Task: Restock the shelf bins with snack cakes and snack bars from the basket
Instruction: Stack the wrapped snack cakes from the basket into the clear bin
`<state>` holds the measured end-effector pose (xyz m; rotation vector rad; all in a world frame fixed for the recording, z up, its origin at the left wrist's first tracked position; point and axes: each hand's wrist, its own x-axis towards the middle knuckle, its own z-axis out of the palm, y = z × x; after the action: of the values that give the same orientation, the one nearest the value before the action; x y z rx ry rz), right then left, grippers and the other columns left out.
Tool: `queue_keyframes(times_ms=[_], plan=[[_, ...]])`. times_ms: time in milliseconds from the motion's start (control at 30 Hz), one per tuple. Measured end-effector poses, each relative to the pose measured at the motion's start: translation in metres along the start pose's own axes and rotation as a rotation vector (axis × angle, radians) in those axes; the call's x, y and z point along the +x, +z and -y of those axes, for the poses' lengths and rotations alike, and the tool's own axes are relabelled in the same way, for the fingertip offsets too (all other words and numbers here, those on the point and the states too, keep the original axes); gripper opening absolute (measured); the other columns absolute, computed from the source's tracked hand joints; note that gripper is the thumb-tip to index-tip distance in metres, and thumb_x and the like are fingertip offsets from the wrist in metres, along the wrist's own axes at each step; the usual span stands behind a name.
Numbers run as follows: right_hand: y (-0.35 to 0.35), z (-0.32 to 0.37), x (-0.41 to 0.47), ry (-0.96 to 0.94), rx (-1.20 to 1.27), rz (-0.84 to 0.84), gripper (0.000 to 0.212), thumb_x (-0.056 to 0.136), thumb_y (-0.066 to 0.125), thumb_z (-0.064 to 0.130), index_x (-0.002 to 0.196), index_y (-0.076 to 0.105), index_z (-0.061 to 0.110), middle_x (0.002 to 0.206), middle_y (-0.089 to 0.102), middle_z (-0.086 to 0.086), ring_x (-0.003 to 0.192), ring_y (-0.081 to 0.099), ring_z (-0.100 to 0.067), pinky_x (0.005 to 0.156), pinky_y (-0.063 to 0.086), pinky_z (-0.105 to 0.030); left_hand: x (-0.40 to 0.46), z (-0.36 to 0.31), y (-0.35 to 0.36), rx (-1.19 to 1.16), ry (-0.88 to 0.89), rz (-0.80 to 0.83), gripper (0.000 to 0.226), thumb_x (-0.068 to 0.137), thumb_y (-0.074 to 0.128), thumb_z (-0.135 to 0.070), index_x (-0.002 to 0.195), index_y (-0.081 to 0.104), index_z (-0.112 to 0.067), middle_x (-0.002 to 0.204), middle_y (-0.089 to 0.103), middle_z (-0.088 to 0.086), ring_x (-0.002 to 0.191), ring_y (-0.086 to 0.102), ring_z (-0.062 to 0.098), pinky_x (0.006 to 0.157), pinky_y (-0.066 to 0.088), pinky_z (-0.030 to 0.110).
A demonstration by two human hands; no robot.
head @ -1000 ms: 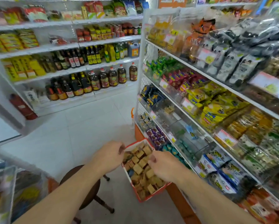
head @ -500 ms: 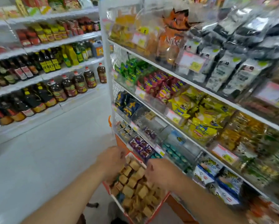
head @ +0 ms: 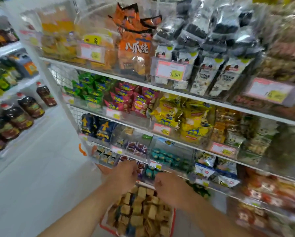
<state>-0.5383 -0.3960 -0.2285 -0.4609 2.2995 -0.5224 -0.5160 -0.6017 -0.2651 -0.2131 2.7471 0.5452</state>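
Note:
A red plastic basket (head: pixel 172 218) full of small tan and brown wrapped snack cakes (head: pixel 140 209) sits low in front of me. My left hand (head: pixel 124 173) is at its far left corner and my right hand (head: pixel 169 185) at its far right corner. Both hands have their fingers curled down over the far rim, with the fingertips hidden behind the hands. Just beyond the hands are clear shelf bins (head: pixel 153 158) holding purple, teal and dark red small packets.
A white wire shelf unit (head: pixel 177 91) fills the right side, with chips, seaweed and snack bags and price tags. Bottles of sauce and oil (head: pixel 23 108) line shelves across the white floor aisle (head: pixel 40 177) on the left.
The view has swung right and closer to the shelf. The basket and both hands, in the same grip at its far rim, have come up nearer the low bins. The stool has left the view.

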Motion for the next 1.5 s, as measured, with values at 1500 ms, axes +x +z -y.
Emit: queue_keyframes(times_ms=[1500], plan=[[0.43, -0.102, 0.156, 0.214, 0.205, -0.366, 0.011, 0.098, 0.056, 0.024, 0.108, 0.06, 0.023, 0.094, 0.059, 0.008, 0.083, 0.056, -0.01, 0.071, 0.054, -0.03, 0.044, 0.286, 0.375, -0.037, 0.304, 0.067, 0.039, 0.093, 0.058, -0.025, 0.131, 0.056, -0.036, 0.134, 0.059, -0.003, 0.107, 0.064, 0.019, 0.088, 0.057, 0.037]])
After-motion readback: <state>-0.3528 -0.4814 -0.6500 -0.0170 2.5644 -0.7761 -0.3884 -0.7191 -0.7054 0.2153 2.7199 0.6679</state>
